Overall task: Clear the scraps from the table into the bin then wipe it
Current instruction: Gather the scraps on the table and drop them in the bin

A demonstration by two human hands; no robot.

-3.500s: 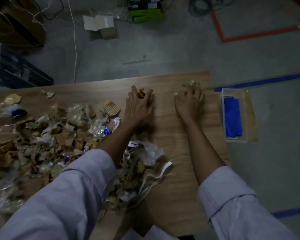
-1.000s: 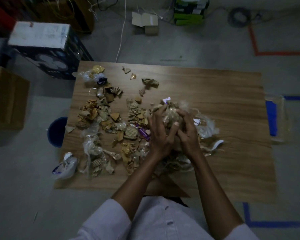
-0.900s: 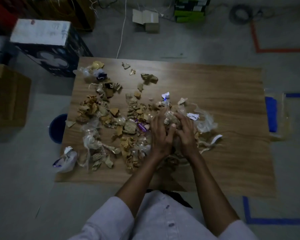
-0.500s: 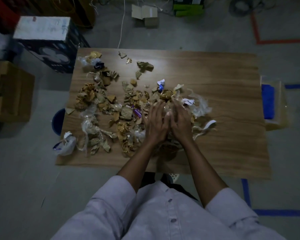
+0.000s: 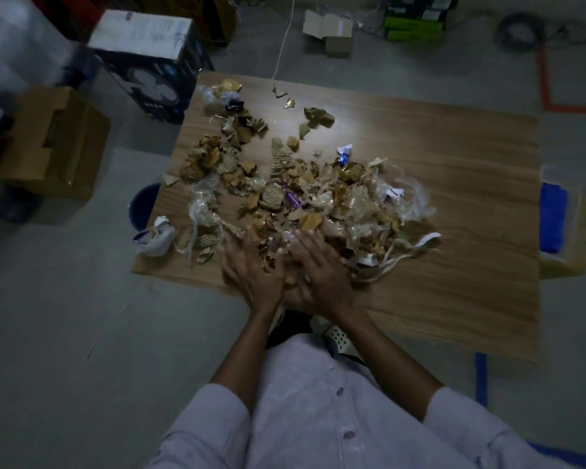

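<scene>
The scraps point(image 5: 301, 198) are lying spread over the left and middle of the counter point(image 5: 454, 157). The left hand point(image 5: 251, 275) and right hand point(image 5: 322, 275) are resting side by side, touching, on the pile's near edge. The bin point(image 5: 142, 204) is standing on the floor point(image 5: 65, 333) at the counter's left edge, partly under it. A container point(image 5: 582, 231) is sitting just beside the right edge, a cloth point(image 5: 552, 218) lying in it. 1 cardboard box point(image 5: 48, 140) is sitting well left.

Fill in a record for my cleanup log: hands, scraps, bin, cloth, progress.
scraps: piled on the left half of the table
left hand: fingers spread on the scraps' near edge
right hand: beside it, fingers on the scraps
bin: blue, floor, by the table's left edge
cloth: blue, in a box right of the table
progress: scraps uncleared, cloth untouched
</scene>
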